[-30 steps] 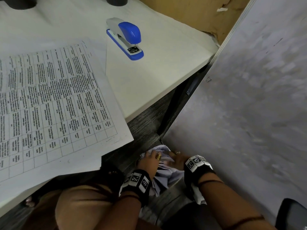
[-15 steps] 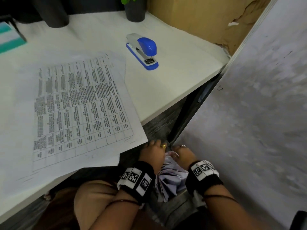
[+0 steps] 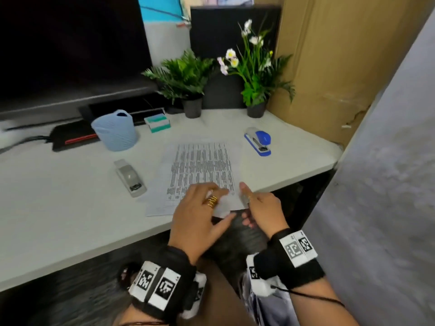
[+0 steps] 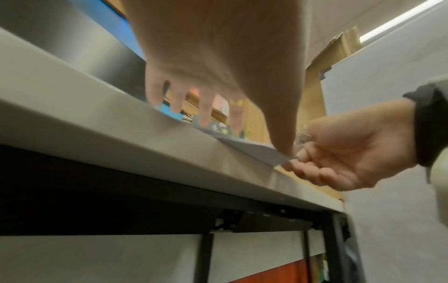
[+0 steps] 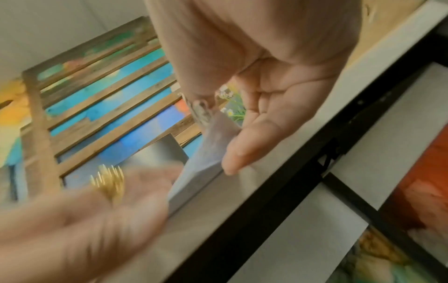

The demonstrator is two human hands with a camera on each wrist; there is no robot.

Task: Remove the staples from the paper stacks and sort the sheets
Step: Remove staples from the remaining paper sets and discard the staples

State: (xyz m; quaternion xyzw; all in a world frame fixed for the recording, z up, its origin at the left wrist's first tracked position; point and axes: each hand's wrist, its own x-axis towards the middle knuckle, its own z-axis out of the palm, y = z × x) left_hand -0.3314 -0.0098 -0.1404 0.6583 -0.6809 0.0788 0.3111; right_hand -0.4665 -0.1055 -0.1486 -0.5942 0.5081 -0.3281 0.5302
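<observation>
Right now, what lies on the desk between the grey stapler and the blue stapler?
In the head view, the printed paper stack lies between the grey stapler and the blue stapler, apart from both.

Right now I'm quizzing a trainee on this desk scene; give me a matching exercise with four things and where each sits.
Things:
1. blue stapler
2. grey stapler
3. basket
4. printed paper

Places:
A. under the left hand
B. right of the paper
C. left of the paper
D. back left, near the monitor

Pairs: 1-B, 2-C, 3-D, 4-A
</observation>
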